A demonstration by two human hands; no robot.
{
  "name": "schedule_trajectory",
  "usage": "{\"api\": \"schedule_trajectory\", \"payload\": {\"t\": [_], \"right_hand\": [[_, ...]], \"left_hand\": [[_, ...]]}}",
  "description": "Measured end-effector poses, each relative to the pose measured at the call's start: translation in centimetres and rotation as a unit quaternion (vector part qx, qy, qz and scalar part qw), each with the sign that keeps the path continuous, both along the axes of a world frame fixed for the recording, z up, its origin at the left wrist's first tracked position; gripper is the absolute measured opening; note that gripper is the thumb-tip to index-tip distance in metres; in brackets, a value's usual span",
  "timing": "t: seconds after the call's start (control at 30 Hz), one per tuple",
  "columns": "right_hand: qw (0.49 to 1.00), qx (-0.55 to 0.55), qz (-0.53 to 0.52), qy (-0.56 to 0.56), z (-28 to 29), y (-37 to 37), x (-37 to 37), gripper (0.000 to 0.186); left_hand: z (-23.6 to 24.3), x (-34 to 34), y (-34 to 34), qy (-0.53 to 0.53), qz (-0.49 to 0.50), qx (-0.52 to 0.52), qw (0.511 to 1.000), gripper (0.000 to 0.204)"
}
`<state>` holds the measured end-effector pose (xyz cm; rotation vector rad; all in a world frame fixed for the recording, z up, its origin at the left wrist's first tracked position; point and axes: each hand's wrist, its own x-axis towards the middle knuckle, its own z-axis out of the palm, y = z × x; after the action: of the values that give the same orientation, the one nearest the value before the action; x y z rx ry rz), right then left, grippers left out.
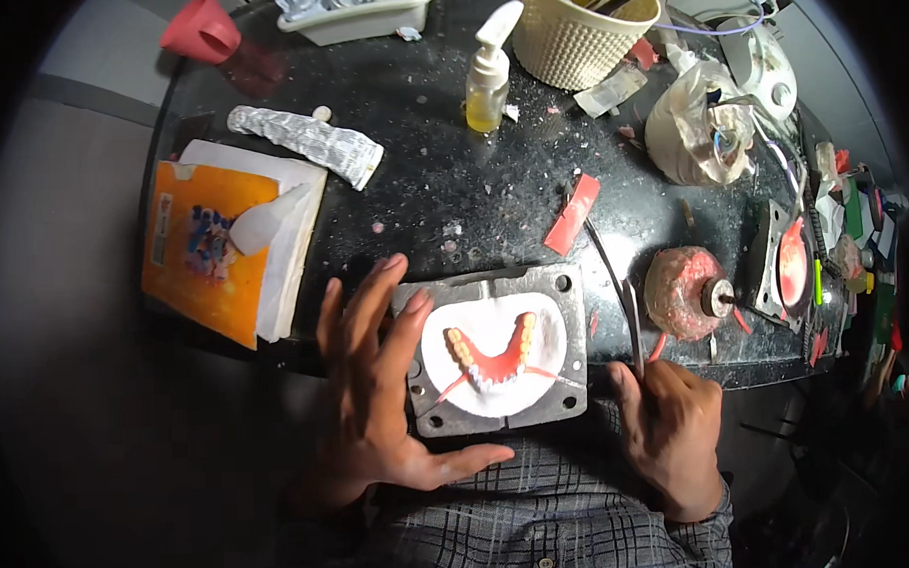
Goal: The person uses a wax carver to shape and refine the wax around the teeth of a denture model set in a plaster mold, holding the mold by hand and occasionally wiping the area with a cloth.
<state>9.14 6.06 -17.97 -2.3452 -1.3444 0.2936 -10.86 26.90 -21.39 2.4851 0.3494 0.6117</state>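
Note:
A metal denture flask half (569, 395) faces me at the table's front edge. White plaster (547, 346) fills it, and set in that is a U-shaped denture (494, 367) with pink base and yellowish teeth; its front teeth look whitened. Thin red strips run outward from both its sides. My left hand (383, 387) spreads around the flask's left side, index fingertip at the upper left corner, thumb stretched out just below the lower edge. To the flask's right, my right hand (672, 422) is closed around a slim knife-like tool (633, 328), its narrow end pointing away from me.
A red wax strip (572, 216) lies beyond the flask. At right are a pink-smeared round pot (680, 294) with metal neck and another flask half (782, 268). An orange-covered book (208, 253), crumpled tube (309, 141), spray bottle (486, 93) and cream basket (571, 45) stand farther off.

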Motion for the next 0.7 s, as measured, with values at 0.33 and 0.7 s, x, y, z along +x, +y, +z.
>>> {"api": "schedule_trajectory", "payload": {"t": [0.33, 0.7], "right_hand": [[0.995, 0.102, 0.005, 0.009, 1.0, -0.2, -1.5, 0.028], [0.992, 0.117, 0.028, 0.026, 0.6, -2.0, -2.2, 0.021]], "left_hand": [[-0.3, -0.9, -0.8, -0.043, 0.022, 0.051, 0.998, 0.094], [-1.6, -2.2, -2.7, -0.08, 0.036, 0.109, 0.99, 0.051]]}}
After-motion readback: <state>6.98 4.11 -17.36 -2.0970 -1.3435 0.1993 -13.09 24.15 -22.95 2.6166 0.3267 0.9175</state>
